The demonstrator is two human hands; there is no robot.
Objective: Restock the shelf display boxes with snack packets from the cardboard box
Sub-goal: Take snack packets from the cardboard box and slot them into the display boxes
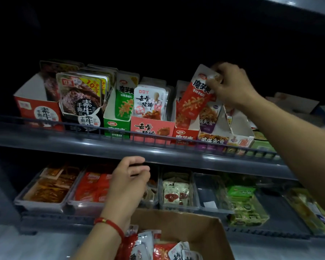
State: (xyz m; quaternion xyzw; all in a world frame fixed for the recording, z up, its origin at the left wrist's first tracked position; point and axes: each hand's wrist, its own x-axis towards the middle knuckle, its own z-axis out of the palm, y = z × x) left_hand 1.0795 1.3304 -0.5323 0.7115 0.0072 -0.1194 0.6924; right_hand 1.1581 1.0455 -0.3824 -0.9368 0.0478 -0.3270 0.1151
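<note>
Shelf back in darkness; cardboard box (204, 233) cut off by bottom edge

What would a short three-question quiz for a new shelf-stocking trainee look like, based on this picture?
1. True or false: the right hand grips a red packet at its top.
2. What does the left hand hold: A a packet, B nothing, C the cardboard box?
3. What colour is the display box left of the pink one?

Key: 1 true; 2 B; 3 green.
</note>
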